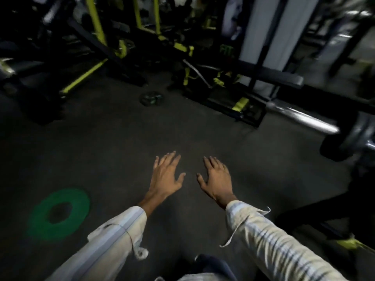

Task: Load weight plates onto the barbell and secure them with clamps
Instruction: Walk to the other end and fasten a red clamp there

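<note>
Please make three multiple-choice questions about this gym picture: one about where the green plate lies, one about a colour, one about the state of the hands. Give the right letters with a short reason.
1. Where does the green weight plate lie?
A. On the floor, to the left of the left hand
B. On the barbell sleeve
C. In the right hand

2. What colour are the frames of the machines at the back?
A. Red
B. Yellow-green
C. Blue

3. What is the state of the two hands?
A. Both grip a clamp
B. One holds a plate
C. Both are open and empty

Key: 1 A, the plate lies flat on the dark floor, left of the left hand. 2 B, the uprights and bars are yellow-green. 3 C, the left hand and the right hand have spread fingers and hold nothing; the barbell sleeve at the right is bare.
</note>
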